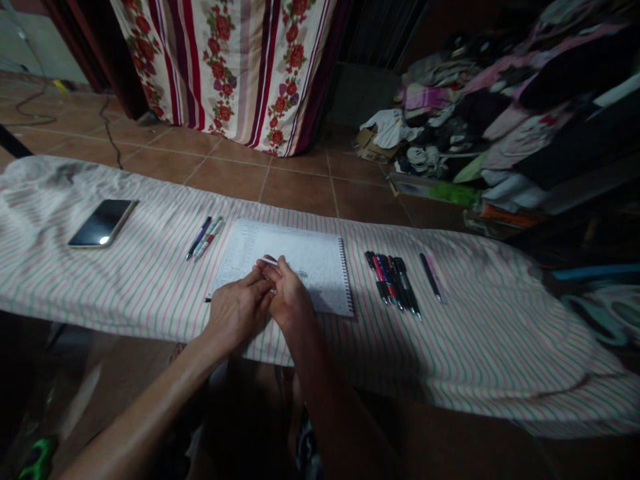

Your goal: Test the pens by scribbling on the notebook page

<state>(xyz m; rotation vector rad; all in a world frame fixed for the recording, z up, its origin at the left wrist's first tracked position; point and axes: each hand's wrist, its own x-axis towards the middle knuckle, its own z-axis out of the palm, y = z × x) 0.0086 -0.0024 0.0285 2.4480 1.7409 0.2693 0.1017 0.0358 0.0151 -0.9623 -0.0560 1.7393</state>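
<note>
My left hand (237,307) and my right hand (291,293) meet over the lower part of a spiral notebook (320,257), their fingers bent and touching. A slim white pen-like thing (270,261) shows between the fingertips, gripped by my right hand; most of it is hidden. What my left fingers close on is covered by the hands. Small grey marks (303,274) show on the page just right of my right thumb. A dark tip (208,300) pokes out beside my left hand at the notebook's left edge.
Several pens (393,283) lie right of the notebook, with a black pen (430,277) farther right. More pens (205,239) lie to the left, beyond them a phone (103,223). A striped cloth (475,347) covers the narrow surface. Clothes (450,127) are heaped behind right.
</note>
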